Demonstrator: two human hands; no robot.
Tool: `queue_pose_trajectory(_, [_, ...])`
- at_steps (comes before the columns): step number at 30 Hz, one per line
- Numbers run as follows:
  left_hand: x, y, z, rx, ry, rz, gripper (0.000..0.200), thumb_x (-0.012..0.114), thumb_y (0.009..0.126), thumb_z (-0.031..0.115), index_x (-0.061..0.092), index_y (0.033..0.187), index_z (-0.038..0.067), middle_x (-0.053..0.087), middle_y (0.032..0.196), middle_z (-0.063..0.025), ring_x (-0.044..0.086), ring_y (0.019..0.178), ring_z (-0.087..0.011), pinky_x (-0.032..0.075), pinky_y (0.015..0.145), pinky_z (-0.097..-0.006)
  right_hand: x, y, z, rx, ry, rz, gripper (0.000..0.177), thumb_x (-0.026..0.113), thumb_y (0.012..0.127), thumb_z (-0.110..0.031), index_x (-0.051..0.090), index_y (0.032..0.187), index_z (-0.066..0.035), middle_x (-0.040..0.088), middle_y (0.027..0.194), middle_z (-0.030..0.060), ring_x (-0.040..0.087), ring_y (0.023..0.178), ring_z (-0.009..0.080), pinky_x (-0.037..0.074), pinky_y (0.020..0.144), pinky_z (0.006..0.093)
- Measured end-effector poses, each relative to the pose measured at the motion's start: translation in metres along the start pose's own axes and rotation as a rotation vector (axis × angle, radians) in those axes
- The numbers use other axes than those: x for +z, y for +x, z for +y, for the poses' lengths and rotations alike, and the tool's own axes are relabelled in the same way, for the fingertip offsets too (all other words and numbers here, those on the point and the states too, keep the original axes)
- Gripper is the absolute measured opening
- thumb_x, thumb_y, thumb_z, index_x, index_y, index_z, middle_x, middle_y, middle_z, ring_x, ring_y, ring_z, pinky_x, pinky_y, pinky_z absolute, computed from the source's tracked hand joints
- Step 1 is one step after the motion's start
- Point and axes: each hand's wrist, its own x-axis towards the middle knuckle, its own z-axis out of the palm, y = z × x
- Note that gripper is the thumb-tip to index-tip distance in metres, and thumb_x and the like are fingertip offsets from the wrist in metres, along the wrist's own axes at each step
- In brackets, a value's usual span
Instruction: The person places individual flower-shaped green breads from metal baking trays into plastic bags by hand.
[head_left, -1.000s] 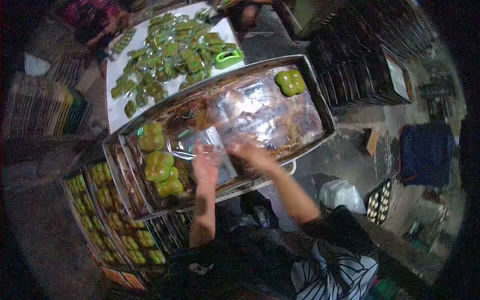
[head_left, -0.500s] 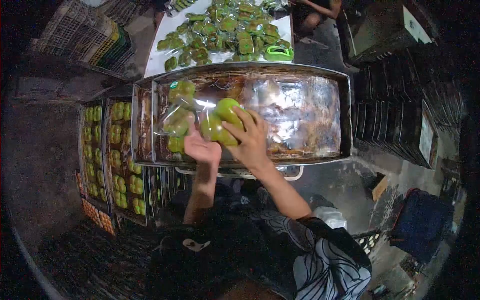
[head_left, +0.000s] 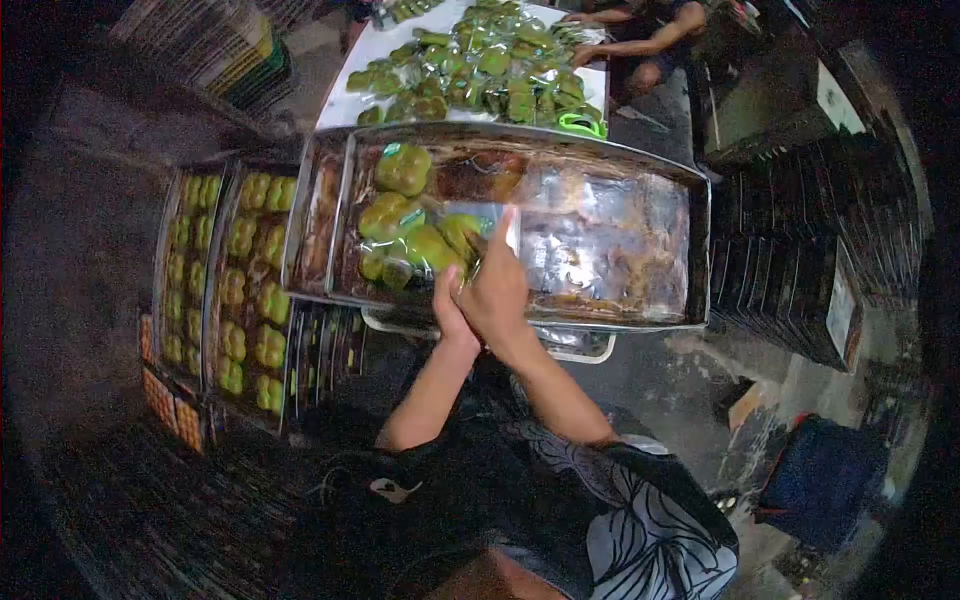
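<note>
Over a worn metal baking tray [head_left: 610, 230], my two hands meet at a clear plastic bag with a green clustered bun [head_left: 430, 248] in it. My left hand [head_left: 456, 318] is closed at the near end of the bag, thumb up. Crossing over it, my right hand [head_left: 495, 295] grips the bag's right side with its index finger stretched forward; its other fingers are partly hidden. Against the tray's left part lie bagged green buns, one at the back [head_left: 404, 170] and another in front of it [head_left: 388, 216].
Beyond the tray, a white table [head_left: 345, 95] bears a heap of bagged green buns [head_left: 490, 65] and a bright green object [head_left: 582, 124]. A co-worker's hand [head_left: 588, 52] reaches in there. Trays of green buns [head_left: 240, 290] stand left; stacked dark trays [head_left: 780, 290] stand right.
The bun my right hand held is now inside the bag, lower and nearer the tray's left part. My left hand has moved right, beside my right hand. The co-worker's arms reach further in.
</note>
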Motion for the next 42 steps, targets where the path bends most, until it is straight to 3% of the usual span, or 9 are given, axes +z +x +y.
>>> queue_pose_trajectory(9, [-0.1,0.034,0.001,-0.337,0.67,-0.304,0.052,0.065,0.07,0.028,0.045,0.109,0.0,0.055,0.094,-0.0118,0.053,0.091,-0.0275,0.037,0.087,-0.0381,0.025,0.052,0.067,0.17,0.008,-0.091,0.014,0.053,0.076,-0.01,0.062,0.081,0.0,0.056,0.058,0.0189,0.056,0.055,0.033,0.044,0.057,0.0396])
queue_pose_trajectory(11, [-0.12,0.044,-0.005,1.016,1.985,-0.658,0.052,0.065,0.066,0.023,0.046,0.108,0.0,0.056,0.093,-0.0136,0.052,0.091,-0.0292,0.038,0.084,-0.0385,0.02,0.108,0.053,0.096,0.055,0.077,0.036,0.058,0.075,-0.026,0.055,0.098,0.001,0.058,0.072,0.0209,0.057,0.065,0.0315,0.044,0.059,0.039])
queue_pose_trajectory(15, [-0.156,0.089,-0.003,0.219,2.17,-1.008,0.023,0.059,0.064,0.018,0.061,0.08,0.002,0.058,0.082,-0.018,0.056,0.078,-0.0325,0.044,0.068,-0.0403,0.052,0.073,0.054,-0.137,-0.024,-0.102,0.061,0.063,0.07,-0.019,0.036,0.118,0.006,0.053,0.097,0.027,0.051,0.092,0.0377,0.04,0.08,0.0389])
queue_pose_trajectory(18, [-0.131,0.084,0.042,0.119,1.777,-0.805,0.016,0.055,0.067,0.016,0.063,0.075,0.005,0.059,0.074,-0.0179,0.058,0.068,-0.03,0.046,0.061,-0.0368,0.048,-0.045,0.046,0.433,0.306,-0.845,0.032,0.063,0.072,-0.031,0.056,0.071,0.0,0.057,0.067,0.0128,0.051,0.064,0.0146,0.042,0.063,0.0308])
queue_pose_trajectory(25, [-0.092,0.053,0.048,0.3,1.169,-0.463,0.012,0.063,0.067,0.006,0.062,0.078,0.0,0.059,0.071,-0.0078,0.057,0.067,-0.0175,0.044,0.058,-0.0281,0.067,-0.067,0.066,0.327,0.084,-0.23,0.028,0.051,0.078,-0.012,0.047,0.104,-0.002,0.052,0.059,0.0106,0.049,0.043,0.019,0.041,0.045,0.0325])
queue_pose_trajectory(27, [-0.084,0.04,0.06,0.401,1.236,-0.499,0.01,0.062,0.069,0.006,0.062,0.077,0.0,0.057,0.072,-0.0079,0.055,0.068,-0.0152,0.043,0.06,-0.0261,0.065,-0.034,0.081,0.889,1.8,-0.586,0.035,0.05,0.082,-0.02,0.045,0.113,-0.004,0.059,0.073,0.011,0.056,0.058,0.0156,0.045,0.052,0.029])
queue_pose_trajectory(33, [-0.109,0.083,0.09,-0.456,-0.043,-0.061,0.034,0.048,0.084,0.026,0.043,0.11,0.004,0.055,0.087,-0.0054,0.054,0.08,-0.0178,0.045,0.074,-0.0285,0.136,-0.002,-0.009,0.798,1.983,-0.47,0.059,0.043,0.08,-0.051,0.04,0.119,-0.007,0.048,0.113,0.0114,0.047,0.102,0.0309,0.04,0.084,0.0412])
queue_pose_trajectory(39, [-0.154,0.122,0.16,0.131,-0.174,0.2,0.034,0.047,0.082,0.024,0.041,0.111,0.009,0.042,0.11,-0.0101,0.042,0.105,-0.0245,0.037,0.089,-0.0518,0.201,0.068,0.033,-0.172,-0.558,-0.414,0.054,0.056,0.072,-0.043,0.044,0.118,-0.018,0.04,0.12,0.0192,0.037,0.11,0.0401,0.034,0.089,0.0472])
queue_pose_trajectory(42, [-0.187,0.141,0.187,0.099,-0.385,0.175,0.045,0.049,0.077,0.022,0.035,0.118,0.009,0.038,0.119,-0.0126,0.038,0.112,-0.0302,0.03,0.092,-0.0578,0.224,0.083,0.041,0.039,-0.252,-0.517,0.053,0.062,0.067,-0.04,0.051,0.112,-0.014,0.04,0.117,0.0204,0.037,0.105,0.0384,0.032,0.087,0.0441])
